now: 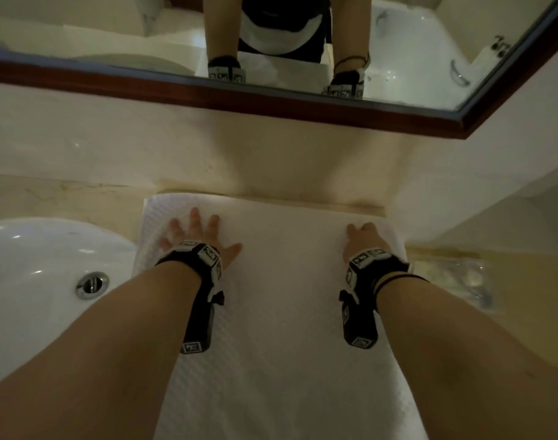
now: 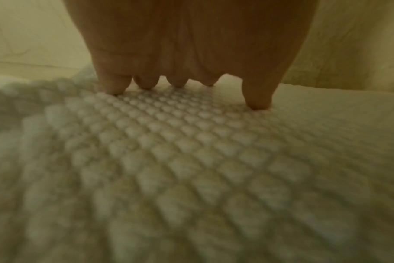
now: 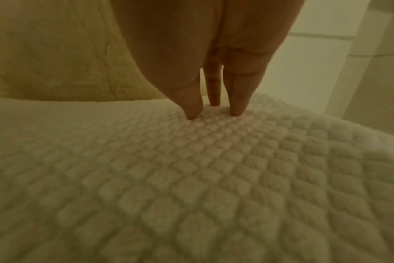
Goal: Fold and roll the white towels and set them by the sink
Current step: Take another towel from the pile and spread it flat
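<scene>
A white waffle-weave towel (image 1: 280, 312) lies flat on the beige counter, running from the back wall toward me, to the right of the sink (image 1: 33, 281). My left hand (image 1: 196, 235) presses flat on its far left part with fingers spread. My right hand (image 1: 363, 238) rests flat on its far right part, fingers straight and close together. In the left wrist view the fingertips (image 2: 115, 87) touch the towel's weave (image 2: 169, 160). The right wrist view shows straight fingers (image 3: 236, 99) pressing the towel (image 3: 191, 178) near its far edge.
The white basin with a chrome overflow ring (image 1: 91, 284) fills the left. A wood-framed mirror (image 1: 271, 100) hangs on the wall above the beige counter (image 1: 49, 198). A clear glass object (image 1: 461, 281) stands on the counter right of the towel.
</scene>
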### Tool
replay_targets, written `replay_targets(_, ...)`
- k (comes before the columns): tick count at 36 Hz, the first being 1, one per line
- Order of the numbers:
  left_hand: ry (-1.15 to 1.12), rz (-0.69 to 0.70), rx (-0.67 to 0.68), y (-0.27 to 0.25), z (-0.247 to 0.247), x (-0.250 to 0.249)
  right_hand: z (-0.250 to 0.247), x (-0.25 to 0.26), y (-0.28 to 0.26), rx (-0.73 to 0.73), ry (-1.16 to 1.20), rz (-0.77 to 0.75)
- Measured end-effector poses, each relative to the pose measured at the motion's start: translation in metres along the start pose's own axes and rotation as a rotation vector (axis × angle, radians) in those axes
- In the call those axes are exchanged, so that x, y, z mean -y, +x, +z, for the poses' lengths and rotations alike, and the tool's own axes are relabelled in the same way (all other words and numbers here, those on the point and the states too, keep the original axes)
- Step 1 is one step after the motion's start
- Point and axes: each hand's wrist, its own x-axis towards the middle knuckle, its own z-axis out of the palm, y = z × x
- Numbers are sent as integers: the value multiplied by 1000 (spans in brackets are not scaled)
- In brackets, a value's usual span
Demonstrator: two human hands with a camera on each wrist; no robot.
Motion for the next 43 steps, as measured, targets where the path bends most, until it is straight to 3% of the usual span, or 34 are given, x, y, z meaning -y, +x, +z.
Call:
replay_targets(13,24,9,19,13,-11,15,3,6,21,-104,119,-12)
replay_targets(20,107,-46,-212,23,-37,26,-20,-22,26,-51,137,-39)
replay_targets(28,277,-37,-155,24,-53,14,5,-21,16,-226,70,2)
replay_targets(32,102,-110,-124,34,-50,32,-2,-30,24,-189,293,162)
replay_targets(35,100,-136,-139,39,-47,41,-8,-40,27,-125,415,220)
replay_targets(43,168,-143,-85,57,-51,47,-15,-41,38,-241,315,96)
